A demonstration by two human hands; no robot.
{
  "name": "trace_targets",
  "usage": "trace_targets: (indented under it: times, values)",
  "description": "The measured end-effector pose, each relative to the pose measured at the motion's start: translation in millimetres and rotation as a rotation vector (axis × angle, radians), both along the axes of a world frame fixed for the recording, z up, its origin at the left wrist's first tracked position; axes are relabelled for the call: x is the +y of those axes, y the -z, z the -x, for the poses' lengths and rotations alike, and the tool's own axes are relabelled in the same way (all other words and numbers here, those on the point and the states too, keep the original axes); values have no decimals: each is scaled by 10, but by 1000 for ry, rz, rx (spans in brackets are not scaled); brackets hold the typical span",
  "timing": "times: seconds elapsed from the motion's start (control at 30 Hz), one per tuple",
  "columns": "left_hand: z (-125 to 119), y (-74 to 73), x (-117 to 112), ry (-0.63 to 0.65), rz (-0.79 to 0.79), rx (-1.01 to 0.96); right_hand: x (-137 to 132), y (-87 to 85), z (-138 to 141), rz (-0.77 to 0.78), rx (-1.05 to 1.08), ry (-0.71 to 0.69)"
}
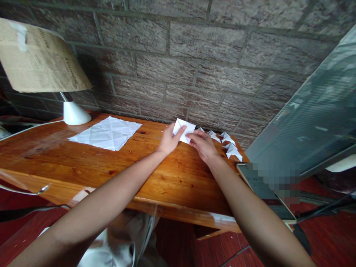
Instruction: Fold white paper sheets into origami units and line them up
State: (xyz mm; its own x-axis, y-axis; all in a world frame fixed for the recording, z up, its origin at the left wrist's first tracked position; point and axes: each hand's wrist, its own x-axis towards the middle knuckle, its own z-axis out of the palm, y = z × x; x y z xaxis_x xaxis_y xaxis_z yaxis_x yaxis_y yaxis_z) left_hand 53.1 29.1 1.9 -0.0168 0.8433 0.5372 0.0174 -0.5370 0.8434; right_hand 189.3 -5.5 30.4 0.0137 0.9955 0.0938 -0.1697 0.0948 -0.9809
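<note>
A small folded square of white paper (182, 128) is held up over the far side of the wooden table. My left hand (169, 139) grips its left side, with the thumb lying across the front. At the lower right corner, my right hand (203, 142) pinches the same paper between thumb and fingers. Just beyond my right hand lie several folded white paper pieces (233, 151) with pointed shapes. Away to the left, a creased white paper sheet (109, 132) lies flat, crossed by many fold lines.
A lamp with a white base (75, 113) and a brown paper shade (41, 59) stands at the far left. Along the table's right edge lies a tablet (261, 185), partly blurred out. A brick wall (178, 74) rises behind the wooden table (167, 181); a greenish panel (308, 100) leans at right.
</note>
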Motion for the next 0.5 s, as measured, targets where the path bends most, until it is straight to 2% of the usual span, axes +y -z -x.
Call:
trace_targets:
  times: [0.1, 0.23, 0.3, 0.37, 0.5]
  values:
    - [-10, -16, 2, 54, 34, -55, 18, 25, 3, -3, 12, -24]
    - [-47, -53, -22, -12, 46, -122, 3, 42, -4, 6, -50, -170]
    - [-67, -61, -33, -15, 87, -160, -6, 40, -20, 17, -73, -180]
    - [-73, -64, -34, 50, 164, -220, -7, 31, -45, 40, -79, -157]
    - [5, -81, -15, 300, 369, -298, 2, 17, -103, 97, -116, -145]
